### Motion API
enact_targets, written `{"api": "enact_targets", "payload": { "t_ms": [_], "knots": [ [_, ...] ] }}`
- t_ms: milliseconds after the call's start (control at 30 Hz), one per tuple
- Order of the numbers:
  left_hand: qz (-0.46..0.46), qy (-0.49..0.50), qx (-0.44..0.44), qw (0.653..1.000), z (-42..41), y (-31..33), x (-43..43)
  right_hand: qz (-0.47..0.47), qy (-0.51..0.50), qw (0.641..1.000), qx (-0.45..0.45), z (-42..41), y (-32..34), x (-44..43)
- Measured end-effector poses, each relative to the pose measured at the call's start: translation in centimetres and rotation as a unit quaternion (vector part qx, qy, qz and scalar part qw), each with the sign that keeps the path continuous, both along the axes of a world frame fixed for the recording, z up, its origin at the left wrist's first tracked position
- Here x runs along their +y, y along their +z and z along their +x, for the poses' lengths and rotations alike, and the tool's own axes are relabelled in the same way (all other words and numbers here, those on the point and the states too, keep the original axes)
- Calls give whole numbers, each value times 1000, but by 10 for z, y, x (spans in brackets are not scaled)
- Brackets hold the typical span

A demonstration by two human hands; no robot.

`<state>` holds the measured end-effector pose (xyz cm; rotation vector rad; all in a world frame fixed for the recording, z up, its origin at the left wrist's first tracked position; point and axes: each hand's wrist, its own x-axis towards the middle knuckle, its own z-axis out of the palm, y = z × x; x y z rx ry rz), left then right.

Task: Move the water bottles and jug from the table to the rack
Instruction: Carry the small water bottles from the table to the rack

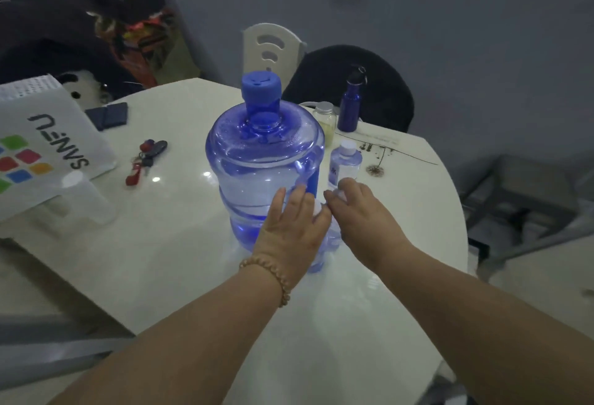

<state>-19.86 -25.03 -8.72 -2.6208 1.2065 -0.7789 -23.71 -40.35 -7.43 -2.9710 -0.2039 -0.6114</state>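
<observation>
Both our hands reach a small clear bottle [324, 234] on the table [180, 263] beside the jug [263, 166]: left hand [289, 227] spread, right hand [356, 208] pinching its white cap. Likely light, thin-walled, slippery; hold its body.

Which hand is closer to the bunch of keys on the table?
The left hand. It lies against the big blue jug, with the keys off to its left beyond the jug. The right hand is farther right, past the jug's handle side.
</observation>
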Motion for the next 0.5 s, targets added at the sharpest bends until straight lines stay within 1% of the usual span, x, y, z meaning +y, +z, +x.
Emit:
{"api": "enact_targets", "payload": {
  "t_ms": [133, 233, 300, 367, 433, 500],
  "knots": [
    [-13, -119, 77, 990, -17, 2, 9, -58, 6, 998, 18, -27, 1, 2],
    [-25, -166, 144, 975, -39, 0, 16, -82, -3, 995, 51, -40, -3, 4],
    [-35, -185, 169, 967, -52, -6, 20, -77, -15, 995, 59, -52, -10, 5],
    [-25, -191, 171, 966, -64, -16, 24, -88, -27, 994, 60, -68, -22, 6],
    [-4, -177, 164, 970, -74, -27, 28, -101, -44, 992, 59, -84, -39, 8],
    [23, -159, 165, 973, -85, -36, 32, -92, -59, 992, 65, -98, -57, 9]
  ]
}}
